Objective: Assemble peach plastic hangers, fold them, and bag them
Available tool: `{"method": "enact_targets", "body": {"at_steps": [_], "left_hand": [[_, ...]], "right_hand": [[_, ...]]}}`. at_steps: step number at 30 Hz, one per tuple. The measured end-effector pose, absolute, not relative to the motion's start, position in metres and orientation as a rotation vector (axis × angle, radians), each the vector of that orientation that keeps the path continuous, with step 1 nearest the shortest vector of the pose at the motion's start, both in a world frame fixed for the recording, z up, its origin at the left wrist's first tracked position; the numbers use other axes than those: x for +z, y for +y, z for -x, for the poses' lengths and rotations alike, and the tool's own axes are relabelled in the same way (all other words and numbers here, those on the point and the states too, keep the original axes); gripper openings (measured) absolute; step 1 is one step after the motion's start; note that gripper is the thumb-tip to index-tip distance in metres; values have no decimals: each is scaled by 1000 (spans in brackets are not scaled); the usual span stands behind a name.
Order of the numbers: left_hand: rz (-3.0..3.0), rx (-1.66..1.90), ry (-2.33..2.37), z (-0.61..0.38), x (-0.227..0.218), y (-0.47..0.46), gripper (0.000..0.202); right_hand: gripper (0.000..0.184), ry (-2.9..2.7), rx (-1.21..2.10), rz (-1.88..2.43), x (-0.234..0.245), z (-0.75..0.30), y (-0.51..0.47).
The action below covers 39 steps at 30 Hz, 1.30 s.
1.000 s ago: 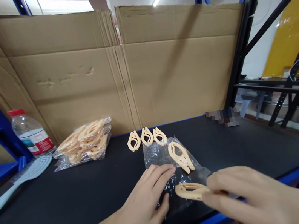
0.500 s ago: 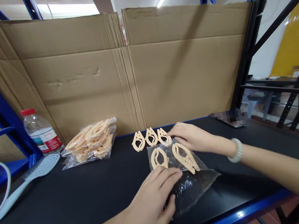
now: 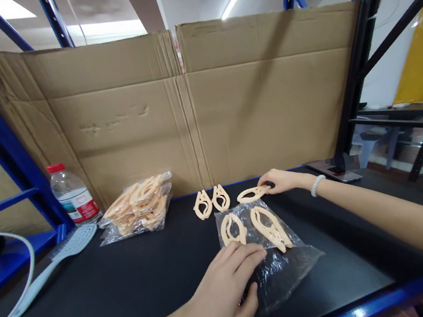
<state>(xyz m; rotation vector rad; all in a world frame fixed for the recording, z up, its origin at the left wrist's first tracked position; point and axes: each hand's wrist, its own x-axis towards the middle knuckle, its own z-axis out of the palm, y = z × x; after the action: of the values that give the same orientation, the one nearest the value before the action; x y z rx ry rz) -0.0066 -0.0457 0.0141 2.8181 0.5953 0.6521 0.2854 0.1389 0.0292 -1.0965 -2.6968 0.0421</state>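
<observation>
A clear plastic bag (image 3: 283, 271) lies on the black table with two beige folding hangers inside, a left one (image 3: 232, 227) and a right one (image 3: 271, 228). My left hand (image 3: 229, 291) lies over the bag's left side, fingers curved across the film and thumb tucked below; the fingertips partly cover the left hanger's lower end. Beyond the bag, my right hand (image 3: 280, 179) pinches the right end of a loose beige folding hanger (image 3: 248, 195), turned sideways. Two more loose hangers, one (image 3: 203, 205) beside the other (image 3: 221, 198), lie to its left.
Several bagged hangers (image 3: 138, 206) are piled at back left. A bottle with a red cap (image 3: 76, 200) and a pale blue hairbrush (image 3: 61, 254) are left of them. A phone-like device (image 3: 333, 169) lies at back right. Cardboard (image 3: 129, 129) walls the table's back.
My right hand has moved right, drawing one loose hanger away from the other two and turning it sideways. My left hand stays on the bag. The view has shifted slightly.
</observation>
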Motion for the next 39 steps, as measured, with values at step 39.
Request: {"method": "enact_targets", "body": {"at_steps": [39], "left_hand": [[-2880, 672, 661, 4, 7, -43, 58]], "right_hand": [[27, -2564, -316, 888, 63, -215, 50]]}}
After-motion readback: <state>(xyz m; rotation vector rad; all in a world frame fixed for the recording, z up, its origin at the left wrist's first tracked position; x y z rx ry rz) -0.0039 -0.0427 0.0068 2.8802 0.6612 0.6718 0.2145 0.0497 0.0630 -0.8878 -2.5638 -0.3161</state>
